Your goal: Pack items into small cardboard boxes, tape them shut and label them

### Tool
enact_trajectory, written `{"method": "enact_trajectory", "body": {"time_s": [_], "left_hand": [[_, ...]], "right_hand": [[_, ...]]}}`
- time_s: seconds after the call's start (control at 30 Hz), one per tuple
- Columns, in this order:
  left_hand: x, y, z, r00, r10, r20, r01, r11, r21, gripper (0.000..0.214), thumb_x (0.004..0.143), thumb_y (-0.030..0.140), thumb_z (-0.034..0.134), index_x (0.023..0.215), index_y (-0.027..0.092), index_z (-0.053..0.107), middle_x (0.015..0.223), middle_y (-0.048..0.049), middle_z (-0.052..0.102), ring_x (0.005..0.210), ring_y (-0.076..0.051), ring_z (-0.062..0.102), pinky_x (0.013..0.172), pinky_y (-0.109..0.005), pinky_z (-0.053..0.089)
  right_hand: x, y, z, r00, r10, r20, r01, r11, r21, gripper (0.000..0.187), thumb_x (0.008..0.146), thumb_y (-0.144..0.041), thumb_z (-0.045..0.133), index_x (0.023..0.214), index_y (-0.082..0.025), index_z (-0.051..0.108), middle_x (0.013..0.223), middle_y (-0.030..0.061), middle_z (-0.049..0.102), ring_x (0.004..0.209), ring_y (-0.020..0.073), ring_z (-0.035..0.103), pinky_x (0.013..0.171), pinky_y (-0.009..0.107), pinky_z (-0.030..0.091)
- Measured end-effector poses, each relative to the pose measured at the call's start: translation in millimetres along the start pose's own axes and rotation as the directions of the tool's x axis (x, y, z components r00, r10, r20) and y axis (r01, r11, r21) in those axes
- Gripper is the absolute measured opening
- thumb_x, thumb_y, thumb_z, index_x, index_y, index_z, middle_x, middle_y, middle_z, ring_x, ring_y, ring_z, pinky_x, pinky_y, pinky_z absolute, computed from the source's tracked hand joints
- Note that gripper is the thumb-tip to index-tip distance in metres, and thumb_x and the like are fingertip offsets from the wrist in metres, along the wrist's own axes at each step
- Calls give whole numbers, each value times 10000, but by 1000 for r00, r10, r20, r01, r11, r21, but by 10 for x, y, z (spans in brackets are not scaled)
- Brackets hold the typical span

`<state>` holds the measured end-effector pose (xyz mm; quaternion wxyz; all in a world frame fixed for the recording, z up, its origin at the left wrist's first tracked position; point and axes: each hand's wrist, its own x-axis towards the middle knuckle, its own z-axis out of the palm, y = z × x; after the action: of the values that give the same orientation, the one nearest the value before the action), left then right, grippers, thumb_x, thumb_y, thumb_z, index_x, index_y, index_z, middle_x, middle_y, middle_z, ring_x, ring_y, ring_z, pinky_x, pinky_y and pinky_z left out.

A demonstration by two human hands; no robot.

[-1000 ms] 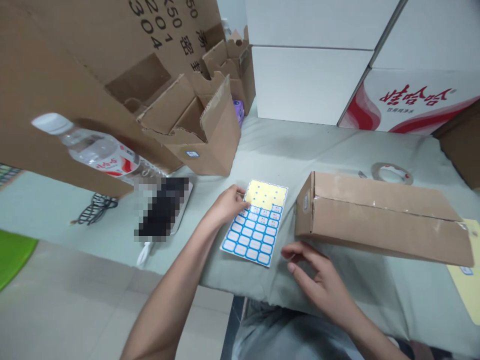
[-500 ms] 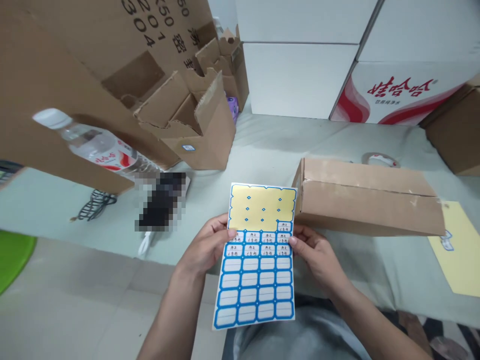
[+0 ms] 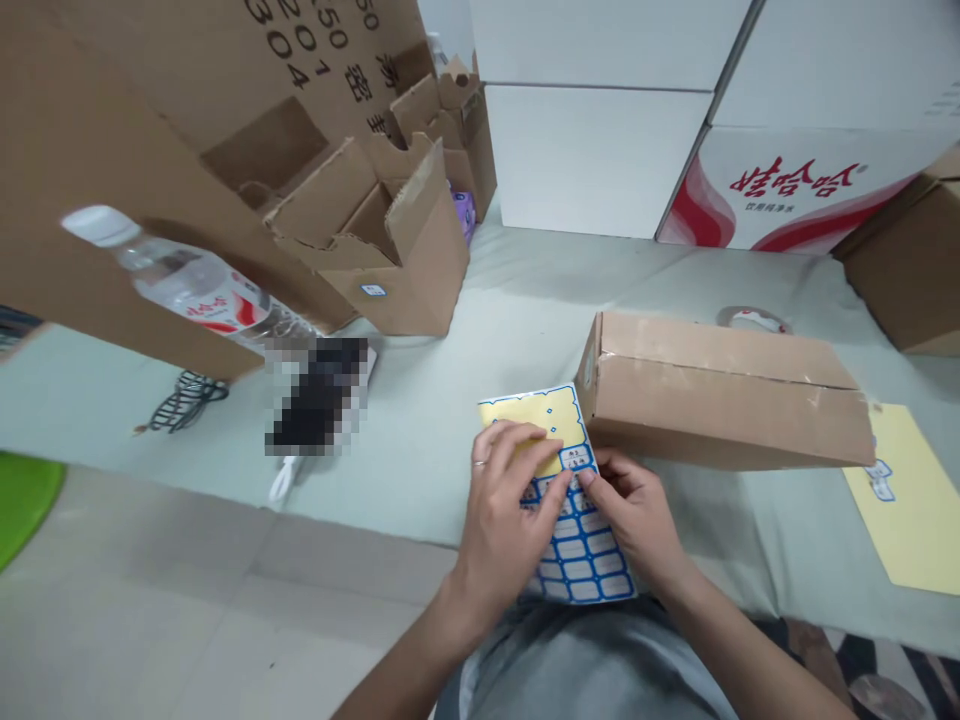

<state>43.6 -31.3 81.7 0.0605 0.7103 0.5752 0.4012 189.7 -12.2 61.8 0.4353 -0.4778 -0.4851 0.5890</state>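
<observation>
A sheet of blue-bordered sticker labels (image 3: 592, 548) is held tilted in front of me. Its upper part is bare yellow backing. Small handwriting shows on some labels, including a single one (image 3: 576, 458) at the right edge. My right hand (image 3: 626, 500) pinches the sheet's right edge, thumb on top just below that label. Over the left part of the sheet lies my left hand (image 3: 510, 500), fingers curled, with thumb and index fingertip close together at the label's left edge. It covers several labels; whether a label corner is lifted cannot be made out.
A closed cardboard box (image 3: 727, 400) stands just beyond the sheet. Right of it lies a yellow sheet (image 3: 911, 500) with labels; behind, a tape roll (image 3: 754, 320). At left are an open carton (image 3: 420, 290), a water bottle (image 3: 210, 290), a blurred dark object (image 3: 319, 400) and a cable (image 3: 187, 400).
My left hand has moved from the sheet's left edge to its face, beside the single written label. The sheet has turned and shifted slightly to the right. My right hand keeps its grip.
</observation>
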Motion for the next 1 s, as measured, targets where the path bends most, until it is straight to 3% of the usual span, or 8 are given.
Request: {"method": "enact_trajectory", "body": {"time_s": [0.1,0.17,0.4,0.6,0.87,1.0], "left_hand": [[-14,29,41,999,-42,-16,42,999,33,124,904,205,606,1018,247,630,1038,-54,699,1139,-274,568,1124,-622,226],[-16,51,41,999,-35,-37,37,998,54,98,911,194,592,977,254,635,995,-33,720,1100,-259,607,1157,-639,108],[-8,91,-3,999,43,-24,-43,999,1,118,901,147,597,997,209,623,970,-23,744,927,-165,688,1150,-471,295],[-8,95,-17,1000,21,-22,-22,999,-37,136,906,127,573,999,212,624,959,-15,765,889,-158,721,1180,-486,276],[14,48,-45,1000,-12,7,12,995,-99,122,908,139,562,949,234,626,911,-4,767,857,-165,721,1136,-506,338],[54,-1,-49,998,-44,46,51,985,-167,108,914,142,559,892,231,615,859,20,750,816,-147,710,1092,-476,380]], "right_hand": [[9,-15,20,999,45,18,-46,997,70,355,756,-525,717,739,-173,687,718,39,703,644,144,615,606,247,509],[4,-16,24,999,53,-8,-52,994,100,355,735,-526,736,744,-175,683,705,39,699,650,152,623,601,249,513],[-14,-23,14,998,-55,-30,56,998,34,262,813,-442,686,745,-192,725,718,33,717,678,156,651,643,250,537],[10,-27,73,992,-81,-92,86,994,60,167,770,-375,732,789,-210,734,776,33,752,707,161,688,657,252,562],[58,0,85,995,74,-64,-62,984,170,232,680,-424,800,712,-207,727,746,34,744,681,159,665,676,277,552],[64,-14,113,999,3,-46,2,993,118,214,730,-397,759,730,-192,697,737,25,720,681,150,651,664,260,541]]}}
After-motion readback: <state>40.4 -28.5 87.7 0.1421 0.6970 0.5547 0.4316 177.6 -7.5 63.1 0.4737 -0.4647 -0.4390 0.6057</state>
